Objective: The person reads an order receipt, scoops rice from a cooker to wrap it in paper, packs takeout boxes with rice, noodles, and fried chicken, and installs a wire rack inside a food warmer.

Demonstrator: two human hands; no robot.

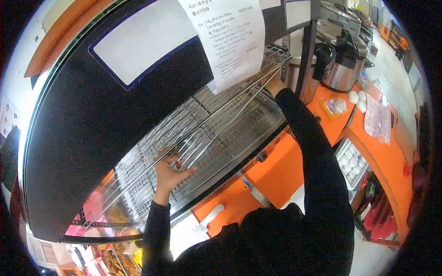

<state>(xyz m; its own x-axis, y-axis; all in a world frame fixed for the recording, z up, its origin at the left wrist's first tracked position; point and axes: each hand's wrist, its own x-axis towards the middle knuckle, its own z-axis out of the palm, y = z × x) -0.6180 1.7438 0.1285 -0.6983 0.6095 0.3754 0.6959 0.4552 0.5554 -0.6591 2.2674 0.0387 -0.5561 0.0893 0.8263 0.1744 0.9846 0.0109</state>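
Inside a display case, a wire rack lies at a slant above a shiny metal floor. My left hand is at the rack's near edge, with its fingers curled round the front wires and the thumb stretched to the right. My right hand reaches to the rack's far right corner; its fingers are largely hidden behind the wires and the case's frame. A printed paper slip hangs from the black upper panel in front of the rack.
Steel rice cookers stand at the upper right on the orange counter. Beside them lie white wrapped items and a plastic-covered sheet. A tray of white round items is below. Trays of food show at the lower left.
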